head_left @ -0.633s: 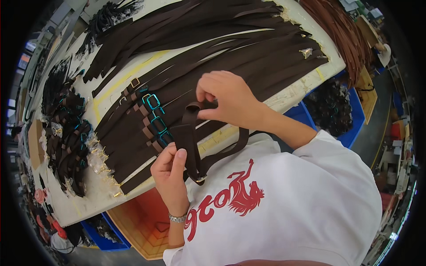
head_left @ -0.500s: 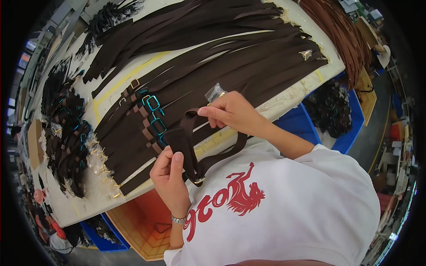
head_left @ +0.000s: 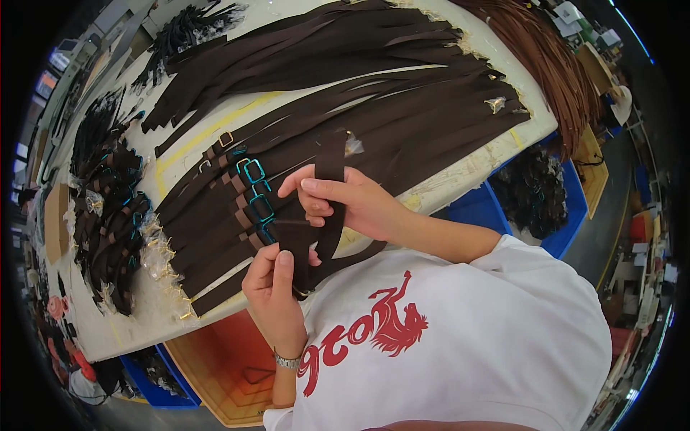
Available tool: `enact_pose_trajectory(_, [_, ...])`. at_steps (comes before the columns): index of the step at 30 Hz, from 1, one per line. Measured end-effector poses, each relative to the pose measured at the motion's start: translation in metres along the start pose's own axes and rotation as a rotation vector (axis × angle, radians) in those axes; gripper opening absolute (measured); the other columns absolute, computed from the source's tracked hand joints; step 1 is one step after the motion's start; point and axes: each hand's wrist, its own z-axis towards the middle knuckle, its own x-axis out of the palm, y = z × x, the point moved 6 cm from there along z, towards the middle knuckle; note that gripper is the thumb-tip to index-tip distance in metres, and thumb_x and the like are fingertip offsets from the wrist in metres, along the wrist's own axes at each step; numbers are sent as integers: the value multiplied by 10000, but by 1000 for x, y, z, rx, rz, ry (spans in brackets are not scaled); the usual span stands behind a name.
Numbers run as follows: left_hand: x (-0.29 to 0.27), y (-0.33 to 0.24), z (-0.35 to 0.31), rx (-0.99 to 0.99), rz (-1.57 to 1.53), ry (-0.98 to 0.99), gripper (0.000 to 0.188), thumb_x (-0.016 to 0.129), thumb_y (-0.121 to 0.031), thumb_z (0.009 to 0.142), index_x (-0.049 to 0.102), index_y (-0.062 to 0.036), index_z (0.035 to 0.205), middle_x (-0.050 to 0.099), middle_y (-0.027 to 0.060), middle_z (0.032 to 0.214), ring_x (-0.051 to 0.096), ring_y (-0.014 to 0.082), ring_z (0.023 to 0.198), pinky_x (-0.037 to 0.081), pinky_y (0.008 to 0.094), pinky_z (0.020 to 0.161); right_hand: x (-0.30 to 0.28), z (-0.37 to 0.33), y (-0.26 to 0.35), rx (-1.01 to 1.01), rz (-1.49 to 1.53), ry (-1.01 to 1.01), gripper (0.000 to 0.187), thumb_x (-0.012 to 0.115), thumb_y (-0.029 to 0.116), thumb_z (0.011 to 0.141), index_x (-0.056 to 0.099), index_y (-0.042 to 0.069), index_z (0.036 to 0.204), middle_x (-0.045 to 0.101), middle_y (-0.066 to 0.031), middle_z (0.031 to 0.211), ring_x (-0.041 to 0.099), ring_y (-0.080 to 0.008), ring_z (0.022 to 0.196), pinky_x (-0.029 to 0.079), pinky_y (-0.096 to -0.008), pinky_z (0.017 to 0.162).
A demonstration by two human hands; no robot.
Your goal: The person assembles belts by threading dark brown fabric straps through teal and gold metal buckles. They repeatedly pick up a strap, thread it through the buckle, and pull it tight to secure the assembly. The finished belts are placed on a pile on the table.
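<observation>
A dark brown belt (head_left: 330, 159) is bent into a loop between my two hands in front of my shirt. My left hand (head_left: 275, 286) pinches it near a small metal piece, thumb on top. Farther right, my right hand (head_left: 356, 202) has the strap running through its curled fingers, thumb and index finger pointing left. One strap end stands up above that hand. Just beyond my left hand, a row of belt buckles (head_left: 255, 171) with blue edges lies on dark straps (head_left: 424, 129) spread over the table (head_left: 460, 176).
Bundled belts with blue-edged buckles (head_left: 115, 208) are heaped at the table's left. Reddish-brown straps (head_left: 532, 50) hang over the far right corner. A blue bin (head_left: 568, 233) with dark items stands at the right, and an orange-lined crate (head_left: 223, 359) sits below the front edge.
My right hand has shifted slightly left and down, and its fingers have changed position around the strap. The strap end now rises above it. My left hand keeps its pinch.
</observation>
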Motion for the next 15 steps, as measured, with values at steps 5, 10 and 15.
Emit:
enact_pose_trajectory(5, [7,10,7,-156,-39,83,229,630,-184,1111,706,23,1048,699,48,794,613,96,683,500,250,656,3,-10,-22,184,-153,69,395,630,367,1120,740,19,1273,503,83,746,391,-34,666,336,-247,621])
enact_pose_trajectory(10, [6,19,10,-253,-80,212,211,636,-158,1108,730,30,1115,733,50,831,653,84,717,537,242,685,-11,-5,-20,162,-1,85,314,704,363,1077,707,54,1024,534,69,760,424,-39,659,347,-249,596])
enact_pose_trajectory(15, [9,17,13,-190,-141,343,166,669,-89,1074,722,53,1144,769,82,998,689,99,803,565,257,726,-1,-9,-16,197,-222,63,240,816,288,990,704,77,961,587,66,790,465,-37,681,366,-231,619])
